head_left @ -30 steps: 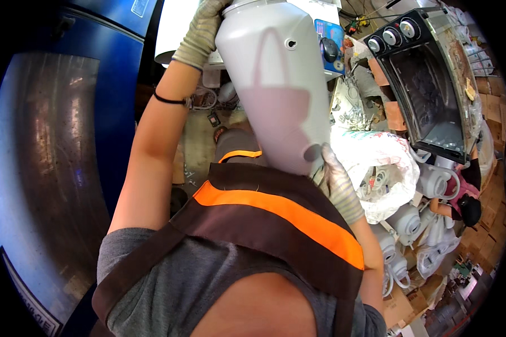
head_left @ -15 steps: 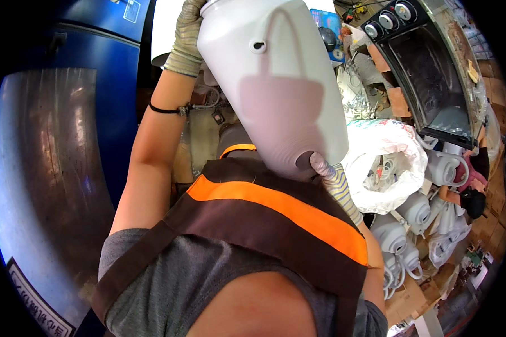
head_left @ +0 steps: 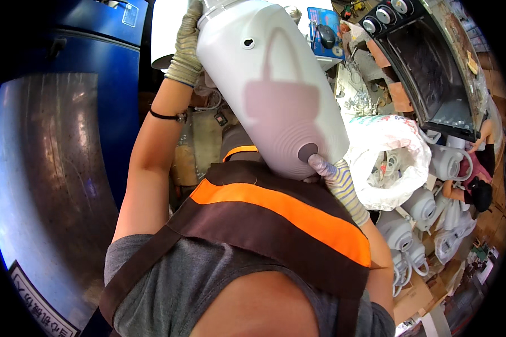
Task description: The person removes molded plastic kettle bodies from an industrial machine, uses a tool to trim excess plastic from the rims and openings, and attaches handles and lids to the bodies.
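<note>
A large white tapered housing (head_left: 225,73) lies tilted across my front, between both hands. It has a small keyhole-like opening on its side, a ribbed collar at the far end and a dark round spot on the near end. A pinkish, shadow-like shape with a loop falls across its surface. My left hand (head_left: 185,48), in a striped knit glove, grips the far left edge by the collar; its fingertips are partly hidden. My right hand (head_left: 334,177), gloved too, holds the near end, with its thumb beside the dark spot and its other fingers mostly underneath.
A blue cabinet (head_left: 118,101) with a curved metal sheet (head_left: 50,168) stands left. On the right are a white sack (head_left: 376,194) of small parts, a dark box with knobs (head_left: 433,73), several grey-white looped housings (head_left: 396,233) and another person (head_left: 480,168). A computer mouse (head_left: 325,36) lies beyond.
The housing has tipped and shifted slightly, so its far collar and the dark spot on the near end show more fully. Both hands keep their hold.
</note>
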The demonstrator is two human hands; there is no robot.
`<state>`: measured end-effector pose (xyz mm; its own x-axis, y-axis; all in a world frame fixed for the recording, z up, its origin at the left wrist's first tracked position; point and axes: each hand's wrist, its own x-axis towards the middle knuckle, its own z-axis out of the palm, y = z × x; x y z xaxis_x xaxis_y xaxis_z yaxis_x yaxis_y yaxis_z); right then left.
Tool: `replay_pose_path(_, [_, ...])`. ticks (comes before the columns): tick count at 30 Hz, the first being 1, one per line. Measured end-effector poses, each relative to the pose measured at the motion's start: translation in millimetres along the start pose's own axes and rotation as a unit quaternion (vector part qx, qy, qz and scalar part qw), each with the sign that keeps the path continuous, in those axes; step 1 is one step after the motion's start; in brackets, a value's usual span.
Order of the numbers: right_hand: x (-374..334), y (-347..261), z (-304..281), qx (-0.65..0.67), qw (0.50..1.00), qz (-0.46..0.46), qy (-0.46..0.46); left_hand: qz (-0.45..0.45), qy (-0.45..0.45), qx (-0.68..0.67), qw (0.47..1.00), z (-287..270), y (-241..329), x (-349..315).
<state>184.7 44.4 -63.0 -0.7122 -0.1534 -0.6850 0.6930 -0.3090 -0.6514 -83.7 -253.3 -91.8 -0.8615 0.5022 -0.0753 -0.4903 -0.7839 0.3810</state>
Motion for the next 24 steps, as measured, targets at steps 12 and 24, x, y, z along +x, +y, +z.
replay_pose_path(12, [6,-16,9,-0.026,1.0,-0.005,-0.016,0.037,0.076,0.084,0.993,-28,4,-20])
replay_pose_path(24, [26,-11,-9,-0.073,0.995,0.06,-0.039,0.16,0.187,0.329,0.912,-30,20,-24])
